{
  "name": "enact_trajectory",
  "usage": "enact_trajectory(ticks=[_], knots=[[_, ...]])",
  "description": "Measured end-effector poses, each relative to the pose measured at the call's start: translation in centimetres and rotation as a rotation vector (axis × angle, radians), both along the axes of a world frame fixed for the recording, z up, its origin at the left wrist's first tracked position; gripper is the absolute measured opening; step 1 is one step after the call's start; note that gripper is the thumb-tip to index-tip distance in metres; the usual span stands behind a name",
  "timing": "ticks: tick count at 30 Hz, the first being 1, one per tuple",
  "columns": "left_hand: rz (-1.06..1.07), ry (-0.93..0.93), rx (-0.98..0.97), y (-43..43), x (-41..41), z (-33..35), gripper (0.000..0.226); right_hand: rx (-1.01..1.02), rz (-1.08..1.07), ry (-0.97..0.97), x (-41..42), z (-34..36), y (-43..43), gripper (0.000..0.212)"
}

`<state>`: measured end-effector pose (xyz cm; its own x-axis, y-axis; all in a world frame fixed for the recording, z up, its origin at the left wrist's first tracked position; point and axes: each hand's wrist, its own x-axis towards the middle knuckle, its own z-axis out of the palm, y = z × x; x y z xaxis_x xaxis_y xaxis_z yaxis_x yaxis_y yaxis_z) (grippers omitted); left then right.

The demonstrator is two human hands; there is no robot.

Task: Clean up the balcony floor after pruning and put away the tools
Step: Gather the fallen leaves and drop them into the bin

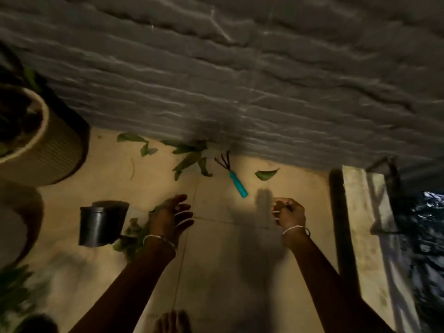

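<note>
You are reaching both arms out over the floor (228, 248), smooth beige tile with thin joint lines. Your left hand (171, 217) is hanging with its fingers spread and nearly straight. Crumpled green leaves (131, 239) are lying under its wrist, and I cannot tell whether it is touching them. Your right hand (289, 212) is curling its fingers in toward the thumb; the blur is hiding whether it is pinching anything. Thin metal bangles (296, 229) are circling both wrists.

The rake (237, 186), a teal handle with thin dark bent tines, is lying flat on the tile beyond and between your hands. Its tines are pointing at the wall (240, 80) of rough, layered grey stone. More long, curled leaves are lying scattered along the wall's foot left of the tines, and a single one is lying right of the rake. A glossy, tapered black pot (103, 222) is sitting just left of your left hand. A ribbed beige planter (52, 150) is standing at the far left.
</note>
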<state>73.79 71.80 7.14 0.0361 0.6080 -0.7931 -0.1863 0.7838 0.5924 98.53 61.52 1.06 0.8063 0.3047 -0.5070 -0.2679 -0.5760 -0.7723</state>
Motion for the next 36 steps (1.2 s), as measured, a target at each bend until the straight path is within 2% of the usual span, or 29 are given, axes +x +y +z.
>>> enact_trajectory(ticks=[3,6,9,11,13,15,18,21,26,30,33,36], knots=[[-0.053,-0.026,0.024,1.9,1.4,-6.0,0.021,-0.041,0.087,-0.156,2.8,-8.0,1.8,0.015],[-0.085,-0.070,0.033,3.1,2.0,-11.2,0.022,-0.131,0.235,-0.322,4.9,-12.9,3.9,0.010],[-0.082,-0.149,0.020,3.5,2.1,-15.5,0.023,-0.197,0.495,-0.585,7.7,-17.3,5.6,0.038],[-0.066,-0.207,-0.014,3.4,1.9,-17.6,0.025,-0.395,0.758,-0.746,9.8,-19.1,6.6,0.064],[-0.071,-0.240,-0.036,3.1,1.5,-19.0,0.026,-0.503,0.920,-0.769,11.7,-20.5,7.6,0.077],[-0.092,-0.237,-0.029,3.1,0.5,-19.4,0.027,-0.532,0.917,-0.784,12.7,-21.6,8.7,0.067],[-0.093,-0.237,0.023,3.6,-1.5,-19.0,0.024,-0.485,0.822,-0.920,12.4,-22.7,8.9,0.038],[-0.043,-0.284,0.034,3.8,-3.1,-18.3,0.024,-0.474,0.853,-1.081,10.6,-22.5,7.2,0.019],[-0.028,-0.293,0.014,0.7,-6.9,-18.3,0.021,-0.398,0.642,-1.059,7.6,-21.8,5.8,0.018],[0.077,-0.333,-0.004,-1.1,-11.0,-18.4,0.020,0.036,0.427,-0.948,1.2,-19.4,8.3,0.014],[0.213,-0.380,-0.007,-2.7,-14.3,-18.2,0.025,0.359,0.554,-0.826,-8.4,-16.4,10.0,0.007],[0.238,-0.368,0.052,-3.9,-16.5,-18.0,0.034,0.554,0.840,-0.498,-18.6,-14.6,8.9,0.014]])
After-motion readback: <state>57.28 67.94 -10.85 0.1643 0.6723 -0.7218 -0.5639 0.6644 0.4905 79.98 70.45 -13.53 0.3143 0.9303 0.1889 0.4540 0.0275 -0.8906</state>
